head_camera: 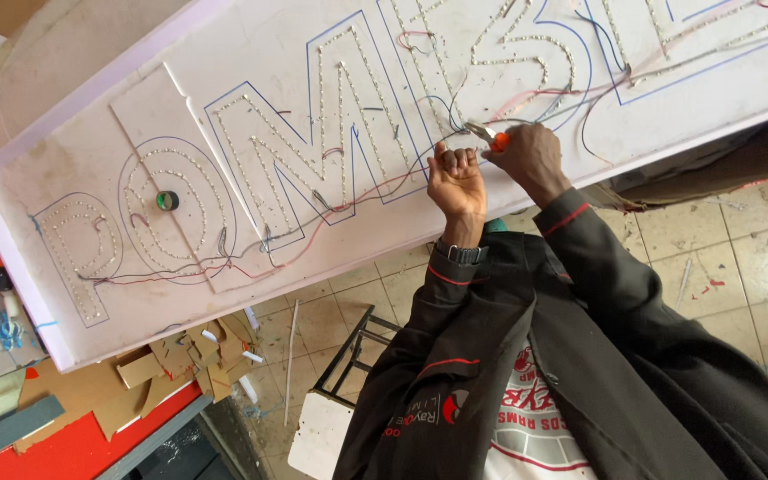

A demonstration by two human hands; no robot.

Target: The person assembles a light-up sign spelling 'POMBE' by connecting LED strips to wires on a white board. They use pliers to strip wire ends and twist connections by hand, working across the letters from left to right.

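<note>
Nearest the camera, dark jacket sleeves with red piping run up toward the white sign panel (91,116), and a black wristwatch (464,254) sits on the left wrist. Just above it, the left hand (457,178) is curled into a fist, its grip closed on thin wires (420,169) at the panel's lower middle, knuckles pointing up the board. Right beside it, almost touching, the right hand (531,156) is clamped around orange-handled pliers (489,135). The tool's metal nose pokes out to the left of the fist, just above the left hand's fingertips, right where the wires gather. Whether the nose is biting a wire cannot be told from here.

From that spot a red wire and a darker one trail left along the panel's lower part, dipping under the big outlined letters, each filled with rows of small pale LED dots (331,98). More wires loop off to the right, across the letters there. Farther left, a small roll of dark tape (167,200) lies inside the round letter, well apart from both hands.

Below the panel, a white stool (322,436) stands on the tiled floor (740,258), with cardboard scraps (180,356) scattered to its left beside a red board (73,449).
</note>
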